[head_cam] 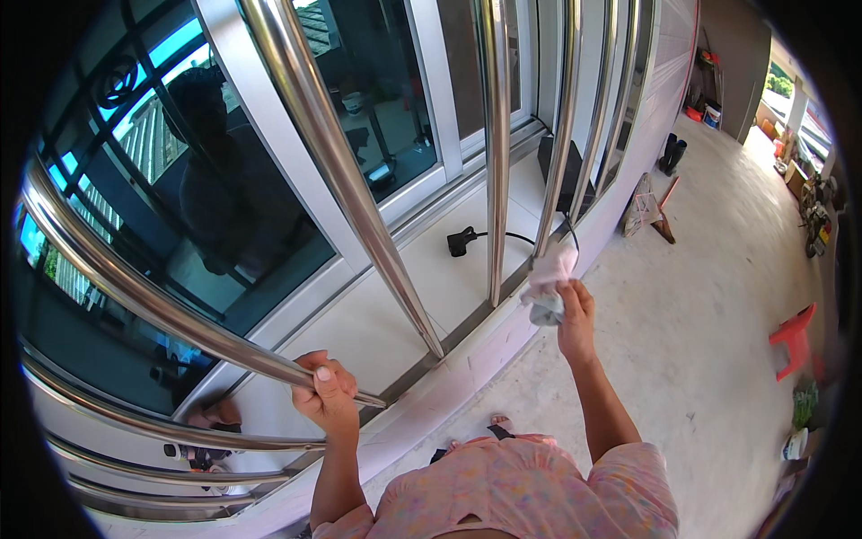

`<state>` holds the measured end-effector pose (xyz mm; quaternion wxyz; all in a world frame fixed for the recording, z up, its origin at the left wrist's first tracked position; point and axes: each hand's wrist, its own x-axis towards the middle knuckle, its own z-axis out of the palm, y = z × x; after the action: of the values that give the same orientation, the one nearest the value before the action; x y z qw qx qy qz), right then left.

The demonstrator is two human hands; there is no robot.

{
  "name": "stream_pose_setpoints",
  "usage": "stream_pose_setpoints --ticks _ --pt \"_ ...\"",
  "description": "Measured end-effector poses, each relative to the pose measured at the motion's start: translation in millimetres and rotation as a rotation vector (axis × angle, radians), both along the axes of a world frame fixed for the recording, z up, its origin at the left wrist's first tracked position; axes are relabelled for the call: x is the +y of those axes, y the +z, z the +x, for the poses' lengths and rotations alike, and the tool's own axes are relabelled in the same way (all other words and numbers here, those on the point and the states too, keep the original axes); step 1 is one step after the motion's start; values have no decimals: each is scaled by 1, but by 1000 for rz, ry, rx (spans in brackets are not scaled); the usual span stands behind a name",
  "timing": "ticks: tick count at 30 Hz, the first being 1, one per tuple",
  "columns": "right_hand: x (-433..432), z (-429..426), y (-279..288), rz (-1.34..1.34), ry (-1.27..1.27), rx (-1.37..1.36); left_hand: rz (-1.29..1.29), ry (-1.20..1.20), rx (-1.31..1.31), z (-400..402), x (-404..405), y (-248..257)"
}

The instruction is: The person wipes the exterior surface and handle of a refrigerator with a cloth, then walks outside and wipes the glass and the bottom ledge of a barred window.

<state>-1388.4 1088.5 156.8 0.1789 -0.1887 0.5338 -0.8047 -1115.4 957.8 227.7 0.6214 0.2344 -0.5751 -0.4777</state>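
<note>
My left hand (326, 392) is wrapped around a polished metal window bar (222, 337) close to its lower end. A bunched pink-and-grey cloth (549, 283) hangs from my right hand (577, 311), its upper part just in front of the foot of another bar (564, 135). Between my hands, two more bars (497, 168) rise from a flat metal rail (465, 323). Behind the bars lies a white tiled sill (377, 316), with sliding glass panes (236, 202) in silver frames past it. A black power plug (462, 241) rests on the sill, its cord running right toward a black box (569, 172).
A pale ledge (485, 364) runs below the rail. On the concrete floor (673, 350) to the right are a red plastic stool (792, 340), a potted plant (805, 404), a broom (663, 226) and black boots (672, 155). Small bottles (202, 455) stand behind the bars at lower left.
</note>
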Motion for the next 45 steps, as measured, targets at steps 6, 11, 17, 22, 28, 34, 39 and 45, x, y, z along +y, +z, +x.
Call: stream_pose_setpoints --ticks 6,11,17,22,28,34,39,45 --pt "-91 -48 -55 384 14 1129 -29 -5 -26 -6 2 7" --pt "-104 -47 -63 780 -127 1344 -27 -1 -33 -4 1 6" --pt "-60 -17 -38 712 -136 1151 -15 4 -22 0 0 5" --pt "23 1 -87 828 216 199 -2 -23 -13 -5 5 8" --pt "65 -10 -67 171 4 -280 -13 54 -1 -11 4 3" --pt "13 -73 0 106 37 170 11 211 -18 -14 7 9" --pt "-72 -145 -9 34 57 469 27 390 -35 -22 9 10" --pt "-165 -170 -9 84 282 248 1 611 -38 -27 11 13"
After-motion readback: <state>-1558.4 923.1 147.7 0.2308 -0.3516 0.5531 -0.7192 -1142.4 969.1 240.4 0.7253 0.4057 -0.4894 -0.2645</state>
